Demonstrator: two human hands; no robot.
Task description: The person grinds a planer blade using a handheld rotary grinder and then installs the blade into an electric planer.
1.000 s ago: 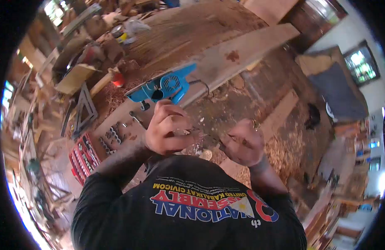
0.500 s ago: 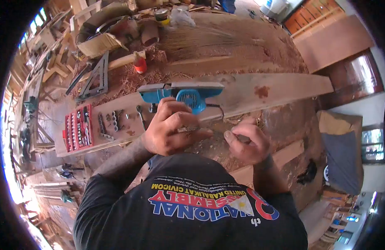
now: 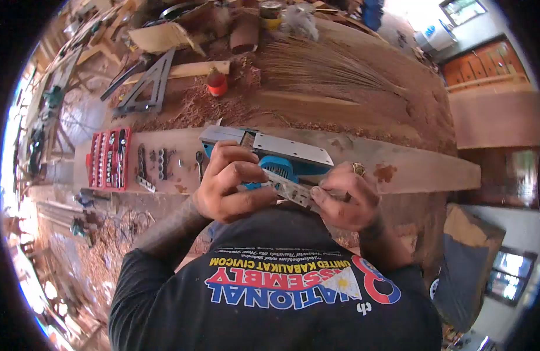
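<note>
The left hand and right hand pinch opposite ends of a metal plate — each grip closed on it — just in front of the blue planer, which lies on a board.

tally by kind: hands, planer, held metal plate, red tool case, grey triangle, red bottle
Left hand and right hand: 2
Planer: 1
Held metal plate: 1
Red tool case: 1
Grey triangle: 1
Red bottle: 1
Total: 7
</note>
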